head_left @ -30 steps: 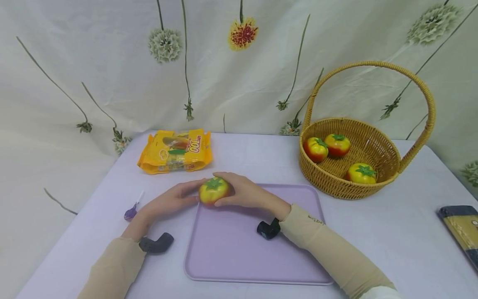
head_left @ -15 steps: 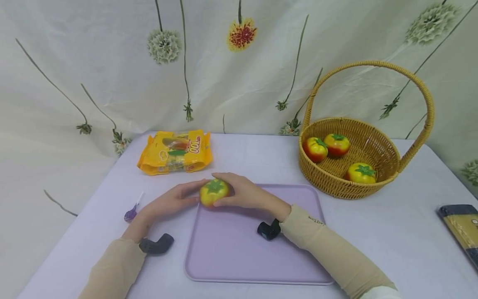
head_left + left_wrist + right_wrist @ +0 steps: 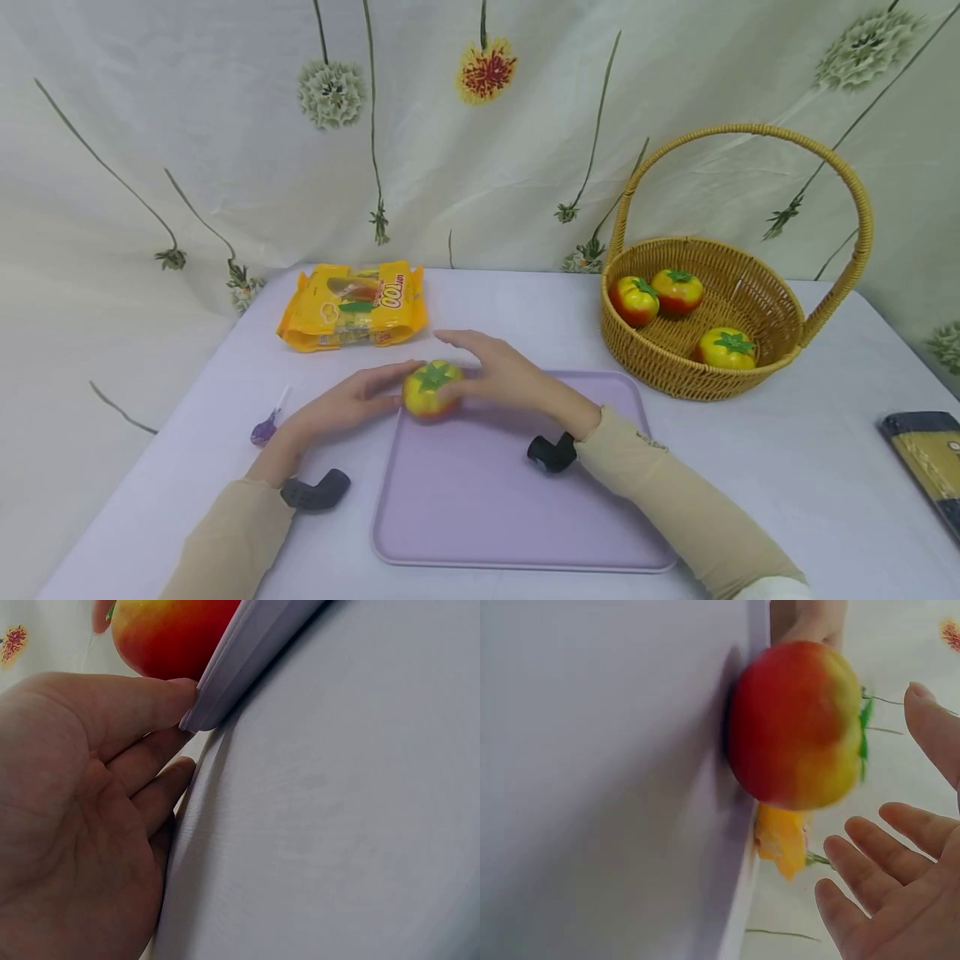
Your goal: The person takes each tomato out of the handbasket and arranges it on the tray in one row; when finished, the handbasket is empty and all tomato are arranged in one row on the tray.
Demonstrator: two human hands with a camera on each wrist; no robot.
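A yellow-and-red tomato [image 3: 422, 398] with a green leafy top sits on the upper left corner of the lilac tray [image 3: 517, 500]. Beside that corner lies my left hand [image 3: 348, 404], its fingers and thumb reaching around the tomato's left side. The left wrist view shows that thumb [image 3: 146, 705] at the tray's rim, just under the tomato. My right hand [image 3: 510, 375] hovers at the tomato's right with fingers spread. In the right wrist view a gap separates the right fingers [image 3: 847, 874] from the tomato [image 3: 795, 727].
A wicker basket [image 3: 660, 379] with a tall handle and 3 tomatoes stands at the back right. A yellow candy bag [image 3: 352, 304] lies at the back left, a purple lollipop [image 3: 264, 429] near my left wrist. A dark-and-tan packet [image 3: 930, 462] lies at the right edge.
My right hand has let go of the tomato, opened its fingers and drawn back to the right. The tomato has shifted very slightly right. My left hand has stayed in place.
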